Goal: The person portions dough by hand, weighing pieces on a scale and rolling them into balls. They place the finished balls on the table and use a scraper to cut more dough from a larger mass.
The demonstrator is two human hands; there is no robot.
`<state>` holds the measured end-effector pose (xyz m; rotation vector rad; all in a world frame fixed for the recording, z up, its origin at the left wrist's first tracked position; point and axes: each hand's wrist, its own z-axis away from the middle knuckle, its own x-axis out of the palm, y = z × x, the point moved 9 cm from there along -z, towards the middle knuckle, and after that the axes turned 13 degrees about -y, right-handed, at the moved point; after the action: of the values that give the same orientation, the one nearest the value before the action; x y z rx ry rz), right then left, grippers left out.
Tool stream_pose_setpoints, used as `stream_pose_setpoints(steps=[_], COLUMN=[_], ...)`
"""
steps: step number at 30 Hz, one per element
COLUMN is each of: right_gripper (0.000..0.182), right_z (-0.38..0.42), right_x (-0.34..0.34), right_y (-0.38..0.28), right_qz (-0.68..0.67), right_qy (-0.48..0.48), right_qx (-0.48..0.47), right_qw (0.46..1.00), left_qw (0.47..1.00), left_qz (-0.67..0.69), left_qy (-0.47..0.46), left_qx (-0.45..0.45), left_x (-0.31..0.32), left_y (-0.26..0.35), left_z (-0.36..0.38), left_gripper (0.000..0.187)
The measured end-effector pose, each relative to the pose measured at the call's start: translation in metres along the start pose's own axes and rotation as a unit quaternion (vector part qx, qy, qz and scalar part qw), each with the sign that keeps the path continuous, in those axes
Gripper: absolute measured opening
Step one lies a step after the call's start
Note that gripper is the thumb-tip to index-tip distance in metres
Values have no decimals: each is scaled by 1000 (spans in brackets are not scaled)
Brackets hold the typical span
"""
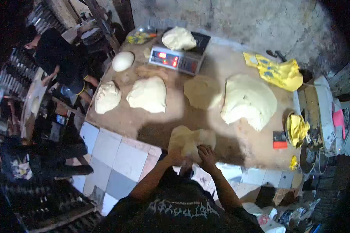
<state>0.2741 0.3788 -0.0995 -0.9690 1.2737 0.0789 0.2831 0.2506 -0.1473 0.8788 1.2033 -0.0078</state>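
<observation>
A pale piece of dough (182, 138) lies at the table's near edge, directly in front of me, with an uneven, folded surface. My left hand (175, 158) is at its near left side, its fingers partly blurred against the dough. On the near right side, my right hand (207, 155) presses in with bent fingers gripping the dough. Farther back, a large dough mass (249, 101) with a cut-out near side sits to the right. Two more dough lumps, a wide one (147, 94) and a smaller one (107, 98), rest to the left.
A digital scale (173, 60) carries another dough lump (179, 39) at the back. A smooth dough ball (123, 61) sits left of it. Yellow plastic wrapping (280, 72) and a black-and-red box (279, 139) lie on the right. Another person (62, 58) stands beyond the table's left side.
</observation>
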Motion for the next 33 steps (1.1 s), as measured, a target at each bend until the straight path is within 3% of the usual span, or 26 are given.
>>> stream_pose_setpoints(steps=[1,3,5,7,8,9,11,12,13,14,15,16,17,18,20,21,22,23,25,26,27,28,30,31,32,33], right_gripper=[56,59,67,76,82,82,86,92,92,90,89,92,92,91,90,84,79,79,67,67,65,63,59,48,49,50], right_z=[30,37,36,39,42,49,83,88,81,61,25,-8,-33,-58,-104,-121,-132,-141,-169,-180,-193,-198,-190,-180,-168,-151], right_x=[18,36,10,1,-12,3,-2,-5,-4,4,-8,-26,-28,-30,-41,-33,-24,-32,-38,-58,-82,-108,-155,-176,-190,-197], right_y=[-1,15,3,-2,-10,-4,33,46,55,64,62,52,53,55,62,65,62,56,42,27,-14,-59,-133,-162,-192,-215], right_qz=[81,49,-121,-280,-281,-282,-291,-283,-277,-273,-267,-197,-193,-161,-128,-233,-334,-335,-468,-466,-444,-416,-314,-288,-227,-164], right_qy=[-13,-60,-54,53,21,17,245,253,251,204,159,154,146,137,119,58,-4,-11,-86,-92,-151,-205,-298,-255,-313,-368], right_qx=[4,36,35,-20,88,94,199,235,246,237,222,197,198,194,186,200,213,215,230,224,111,-6,-112,-238,-294,-349], right_qw=[997,996,991,958,955,955,903,895,894,910,924,948,950,958,967,950,918,917,849,851,876,886,895,892,874,846], left_qw=[983,988,978,977,972,953,966,967,965,954,956,985,974,972,895,892,840,774,705,667,666,661,660,667,629,634], left_qz=[120,90,100,69,124,179,-108,-98,-153,-206,-200,-6,188,192,397,403,520,624,698,732,732,735,714,690,652,649], left_qy=[-124,-121,-182,-198,-189,-183,-26,-30,44,120,121,98,73,79,200,197,150,107,127,136,144,113,41,1,-27,-20], left_qx=[-57,-28,3,32,-67,-164,-236,-232,-208,-182,-176,-141,-104,-108,-40,-49,-36,-18,7,20,17,100,231,282,422,420], left_x=[43,-24,-53,-69,-108,-139,-132,-107,-104,-107,-103,-90,-79,-79,-83,-63,-14,-16,-77,-128,-164,-203,-260,-279,-307,-311], left_y=[3,25,73,55,58,66,20,0,-6,-11,-28,-51,-68,-73,-81,-107,-142,-140,-108,-81,-56,-22,39,64,90,106], left_z=[9,-22,-5,-38,-57,-72,-110,-128,-143,-155,-169,-178,-180,-168,-128,-118,-114,-116,-111,-110,-105,-105,-93,-88,-84,-83], left_gripper=[27,33,46,47,51,56,66,66,68,70,70,69,68,68,67,67,70,72,81,86,86,93,105,109,110,110])
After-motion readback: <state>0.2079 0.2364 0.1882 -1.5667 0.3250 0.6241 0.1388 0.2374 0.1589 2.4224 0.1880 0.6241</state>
